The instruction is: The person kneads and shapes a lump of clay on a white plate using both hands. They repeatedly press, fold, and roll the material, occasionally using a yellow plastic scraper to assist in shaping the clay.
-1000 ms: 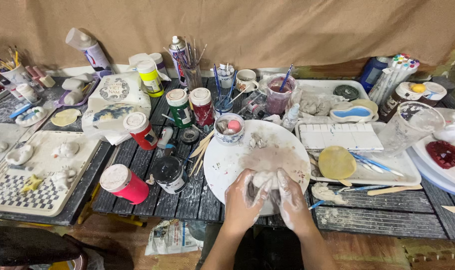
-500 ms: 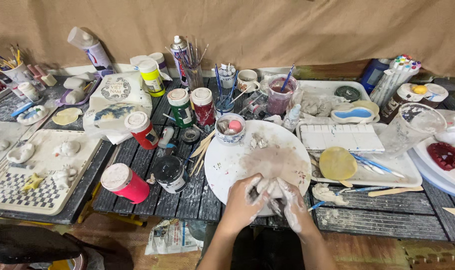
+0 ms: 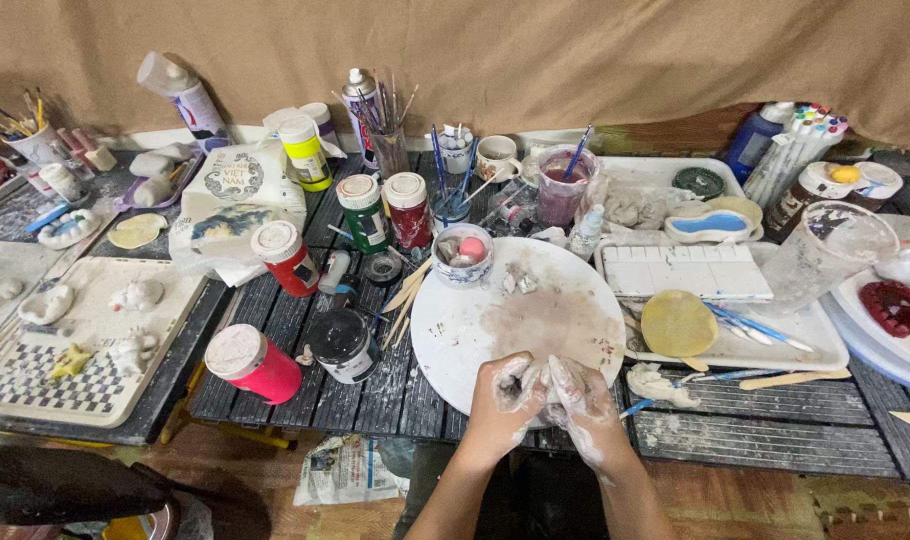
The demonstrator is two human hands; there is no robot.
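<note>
My left hand [image 3: 507, 392] and my right hand [image 3: 581, 399] are pressed together at the near edge of a round white board [image 3: 475, 320], both smeared with pale clay. Between the fingers they hold a small lump of white clay [image 3: 545, 380], mostly hidden by the fingers. The board carries a brownish smear in its middle and a few clay crumbs [image 3: 516, 282] near its far side. A small bowl [image 3: 462, 253] with a pink ball in it sits on the board's far left rim.
Paint bottles with red [image 3: 254, 362], black [image 3: 343, 345] and green [image 3: 362, 212] bodies stand left of the board. A white tray [image 3: 775, 352] with a yellow disc [image 3: 679, 322] and blue brushes lies right. Brush cups line the back. A tray with clay figures [image 3: 95, 340] lies far left.
Both hands have drawn back toward me, from over the board's lower part to its near edge, still kneading the clay lump together.
</note>
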